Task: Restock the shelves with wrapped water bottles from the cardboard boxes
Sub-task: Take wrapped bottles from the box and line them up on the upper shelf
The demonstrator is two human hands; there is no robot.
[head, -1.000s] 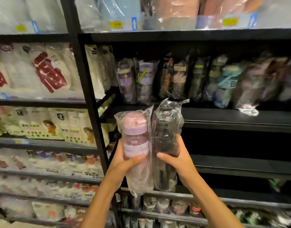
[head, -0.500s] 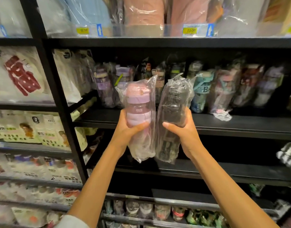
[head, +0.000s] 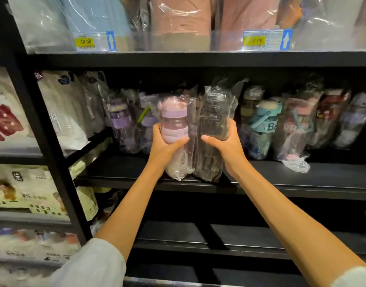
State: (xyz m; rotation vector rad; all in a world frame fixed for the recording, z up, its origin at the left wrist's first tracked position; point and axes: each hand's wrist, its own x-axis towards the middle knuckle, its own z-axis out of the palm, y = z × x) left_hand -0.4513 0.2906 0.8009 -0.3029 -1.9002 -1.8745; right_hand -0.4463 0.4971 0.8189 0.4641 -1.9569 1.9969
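My left hand grips a pink and lilac water bottle in clear plastic wrap. Beside it my right hand grips a black wrapped water bottle. Both bottles stand upright and side by side, their wrapped bottoms at the front of the black shelf. Behind them a row of several wrapped bottles fills the back of the shelf, among them a purple one and a teal one. No cardboard box is in view.
A black upright post splits the rack; white packaged goods sit left of it. The shelf above holds bagged fabric items with yellow price tags. A loose bit of plastic wrap lies on the shelf at right. Dark shelves run below.
Both hands have risen and moved forward with the two bottles, from below the shelf to its front edge. The view has drawn closer to the shelf.
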